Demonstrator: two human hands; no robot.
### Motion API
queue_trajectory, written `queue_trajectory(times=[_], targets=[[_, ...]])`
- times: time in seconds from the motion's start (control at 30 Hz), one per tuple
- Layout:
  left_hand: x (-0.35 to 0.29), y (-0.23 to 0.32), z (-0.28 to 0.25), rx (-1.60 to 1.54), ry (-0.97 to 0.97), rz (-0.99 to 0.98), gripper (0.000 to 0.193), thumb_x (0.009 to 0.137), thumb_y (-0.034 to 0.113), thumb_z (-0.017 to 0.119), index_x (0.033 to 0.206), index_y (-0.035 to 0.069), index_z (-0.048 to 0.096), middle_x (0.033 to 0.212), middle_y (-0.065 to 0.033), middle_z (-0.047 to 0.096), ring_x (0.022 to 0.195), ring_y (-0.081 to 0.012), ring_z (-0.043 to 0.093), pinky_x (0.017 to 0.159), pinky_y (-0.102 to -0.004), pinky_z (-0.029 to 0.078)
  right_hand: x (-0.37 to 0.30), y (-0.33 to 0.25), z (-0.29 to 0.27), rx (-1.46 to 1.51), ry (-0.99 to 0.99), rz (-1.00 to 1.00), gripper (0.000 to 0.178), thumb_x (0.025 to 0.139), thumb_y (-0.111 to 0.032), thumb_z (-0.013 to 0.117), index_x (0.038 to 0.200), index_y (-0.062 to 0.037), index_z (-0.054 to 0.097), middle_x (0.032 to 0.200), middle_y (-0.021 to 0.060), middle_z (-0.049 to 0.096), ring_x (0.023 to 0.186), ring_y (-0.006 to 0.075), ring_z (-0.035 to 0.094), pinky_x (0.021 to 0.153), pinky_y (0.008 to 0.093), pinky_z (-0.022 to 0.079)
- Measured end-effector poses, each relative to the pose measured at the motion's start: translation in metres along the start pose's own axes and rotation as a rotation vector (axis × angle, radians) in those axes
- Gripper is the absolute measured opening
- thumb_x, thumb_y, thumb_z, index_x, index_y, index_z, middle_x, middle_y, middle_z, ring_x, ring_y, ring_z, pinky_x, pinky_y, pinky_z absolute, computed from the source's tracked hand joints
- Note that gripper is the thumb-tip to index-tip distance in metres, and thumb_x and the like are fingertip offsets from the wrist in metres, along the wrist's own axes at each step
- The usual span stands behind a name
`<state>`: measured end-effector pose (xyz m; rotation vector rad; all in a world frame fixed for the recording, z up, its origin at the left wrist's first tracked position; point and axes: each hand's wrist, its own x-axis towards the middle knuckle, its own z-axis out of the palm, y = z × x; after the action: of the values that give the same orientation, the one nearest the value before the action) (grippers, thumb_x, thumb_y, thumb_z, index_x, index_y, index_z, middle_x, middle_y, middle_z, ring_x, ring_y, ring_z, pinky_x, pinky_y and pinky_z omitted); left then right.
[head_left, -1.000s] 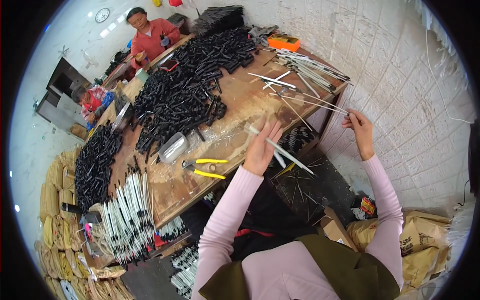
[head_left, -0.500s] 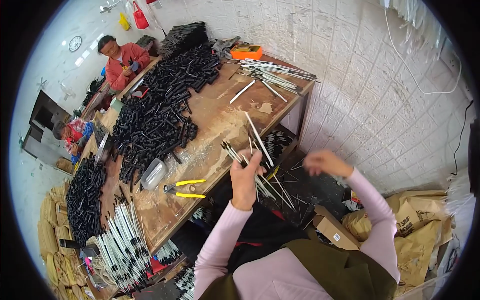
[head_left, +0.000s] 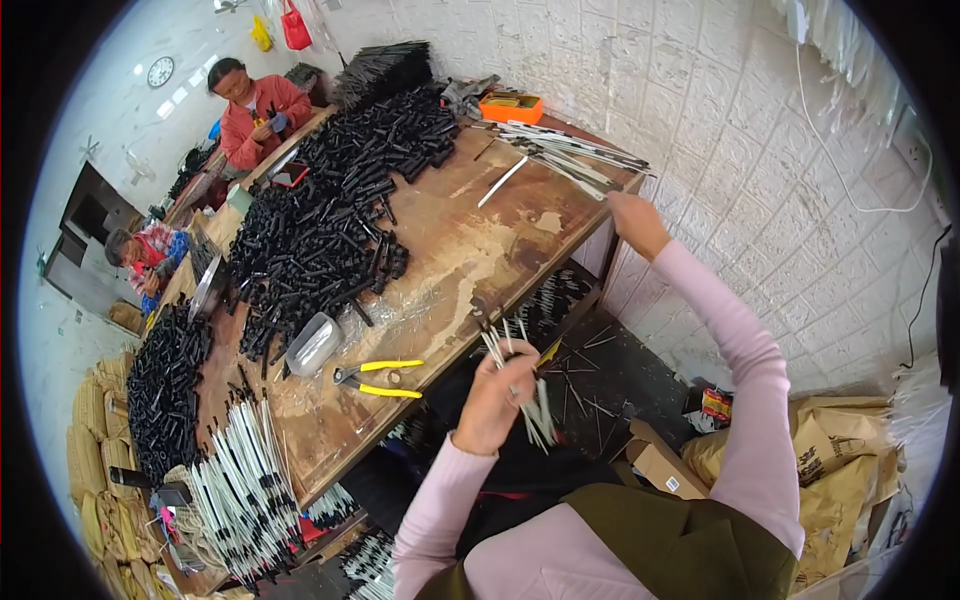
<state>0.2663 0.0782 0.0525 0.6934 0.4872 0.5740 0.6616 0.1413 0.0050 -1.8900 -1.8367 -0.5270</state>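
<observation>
My left hand [head_left: 492, 395] is closed around a bunch of thin white rods [head_left: 541, 415] with dark tips, held upright in front of the table's near edge. My right arm is stretched out to the table's right corner. There my right hand [head_left: 640, 226] has its fingers pinched at the end of a white rod, beside a loose pile of white rods [head_left: 575, 150]. Another white rod [head_left: 503, 182] lies apart, left of that pile. Yellow-handled pliers [head_left: 385, 378] lie on the wooden table [head_left: 455, 265], beside a clear plastic container [head_left: 314, 343].
A large heap of short black parts [head_left: 320, 215] covers the table's left side. Bundled white-and-black rods [head_left: 245, 475] stand at the near left corner. An orange box [head_left: 511, 107] sits at the back. Two people work beyond the table. A cardboard box [head_left: 665, 465] and sacks [head_left: 835, 440] stand at right.
My right hand has moved from above the floor, near my left hand, up and away to the rods at the table corner. My left hand, still gripping its bunch, has lowered slightly.
</observation>
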Motion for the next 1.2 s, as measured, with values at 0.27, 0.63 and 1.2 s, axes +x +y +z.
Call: queue_trajectory(times=[0.27,0.63,1.2], targets=[[0.069,0.050,-0.062,-0.336,0.031,0.261,0.042,0.101,0.010,0.050,0.142,0.006,0.041,0.145,-0.0230,0.044,0.131,-0.0331,0.049,0.100,-0.0349,0.051,-0.011,-0.038,-0.052,1.314,-0.466,0.620,0.027,0.100,-0.025,0.054,0.105,0.0004,0.063,0.082,0.0088,0.068,0.066,0.0139,0.066,0.062,0.0250,0.056],[0.069,0.044,-0.059,-0.467,0.342,0.306,0.037,0.100,0.003,0.039,0.137,0.002,0.037,0.139,-0.0228,0.048,0.126,-0.0360,0.053,0.101,-0.0424,0.051,0.031,-0.071,-0.060,1.162,-0.516,0.454,0.027,0.098,-0.024,0.053,0.087,-0.0018,0.065,0.065,0.0024,0.061,0.049,0.0081,0.056,0.044,0.0216,0.043],[0.093,0.049,-0.022,0.072,0.304,0.434,0.021,0.097,0.015,0.060,0.113,0.002,0.057,0.094,-0.0106,0.067,0.089,-0.0236,0.068,0.086,-0.0395,0.058,-0.097,-0.110,-0.138,1.327,-0.634,0.557,0.032,0.102,-0.026,0.050,0.104,0.0020,0.066,0.077,0.0069,0.067,0.061,0.0111,0.062,0.056,0.0234,0.050]])
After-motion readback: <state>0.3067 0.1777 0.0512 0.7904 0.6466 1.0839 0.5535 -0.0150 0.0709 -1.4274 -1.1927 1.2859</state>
